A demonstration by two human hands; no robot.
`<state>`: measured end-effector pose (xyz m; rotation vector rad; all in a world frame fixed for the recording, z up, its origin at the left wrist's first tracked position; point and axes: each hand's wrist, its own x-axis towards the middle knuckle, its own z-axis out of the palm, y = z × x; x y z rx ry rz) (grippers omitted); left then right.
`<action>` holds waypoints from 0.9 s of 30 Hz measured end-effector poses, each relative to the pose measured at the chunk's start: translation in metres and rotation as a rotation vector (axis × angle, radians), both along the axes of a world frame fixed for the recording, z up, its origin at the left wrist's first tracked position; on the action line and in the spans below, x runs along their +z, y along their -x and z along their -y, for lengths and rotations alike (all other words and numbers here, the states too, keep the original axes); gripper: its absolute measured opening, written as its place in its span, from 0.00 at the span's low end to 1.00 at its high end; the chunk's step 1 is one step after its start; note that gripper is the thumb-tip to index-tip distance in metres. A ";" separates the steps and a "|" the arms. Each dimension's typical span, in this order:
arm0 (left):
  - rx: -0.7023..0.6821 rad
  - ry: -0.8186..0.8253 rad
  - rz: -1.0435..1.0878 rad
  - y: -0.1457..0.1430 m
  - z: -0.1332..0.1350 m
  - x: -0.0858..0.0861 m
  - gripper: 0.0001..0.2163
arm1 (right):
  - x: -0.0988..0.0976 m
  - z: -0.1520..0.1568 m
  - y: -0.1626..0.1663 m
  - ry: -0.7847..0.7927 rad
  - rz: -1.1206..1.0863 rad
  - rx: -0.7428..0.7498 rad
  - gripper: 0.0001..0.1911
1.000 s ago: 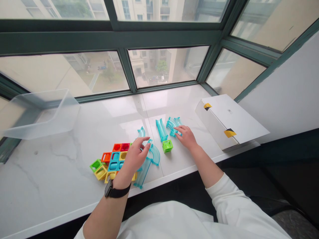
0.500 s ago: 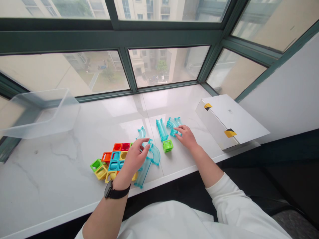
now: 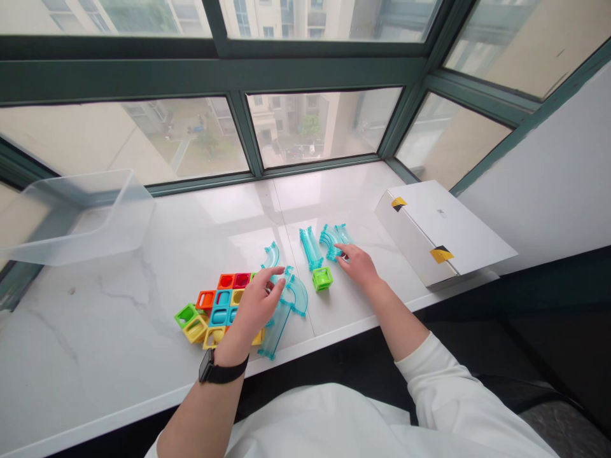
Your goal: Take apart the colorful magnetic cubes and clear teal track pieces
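Observation:
My left hand [image 3: 255, 304] hovers over the right side of a cluster of coloured square blocks [image 3: 214, 306], its fingers loosely curled and reaching to the curved teal track pieces [image 3: 294, 294] beside them. It grips nothing that I can see. My right hand [image 3: 359, 265] lies palm down on the white sill, fingers stretched toward a pile of curved teal track pieces [image 3: 331, 238]. A single green cube [image 3: 322, 278] stands just left of that hand. A straight teal track piece [image 3: 310, 247] lies behind the cube.
A clear plastic bin [image 3: 76, 216] sits at the far left of the marble sill [image 3: 143, 280]. A white cardboard box [image 3: 436, 232] with yellow-black tape lies at the right. Window frames run along the back. The sill's front edge is close to my body.
My left hand has drawn its fingers in slightly and lowered toward the curved track. My right hand has barely shifted.

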<state>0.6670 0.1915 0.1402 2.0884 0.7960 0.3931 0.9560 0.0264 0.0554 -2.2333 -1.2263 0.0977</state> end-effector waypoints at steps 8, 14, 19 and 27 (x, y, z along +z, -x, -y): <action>0.013 0.017 -0.001 0.005 0.001 0.003 0.17 | 0.003 -0.001 0.000 0.020 0.006 0.010 0.20; 0.022 0.044 -0.002 0.011 0.001 0.003 0.17 | 0.005 -0.001 0.001 0.044 0.034 0.003 0.20; 0.044 0.075 0.009 0.021 -0.003 0.001 0.17 | 0.007 -0.002 0.003 0.070 0.063 0.003 0.21; 0.107 -0.035 0.008 0.066 -0.010 -0.009 0.16 | 0.014 0.004 0.010 0.079 0.082 -0.008 0.24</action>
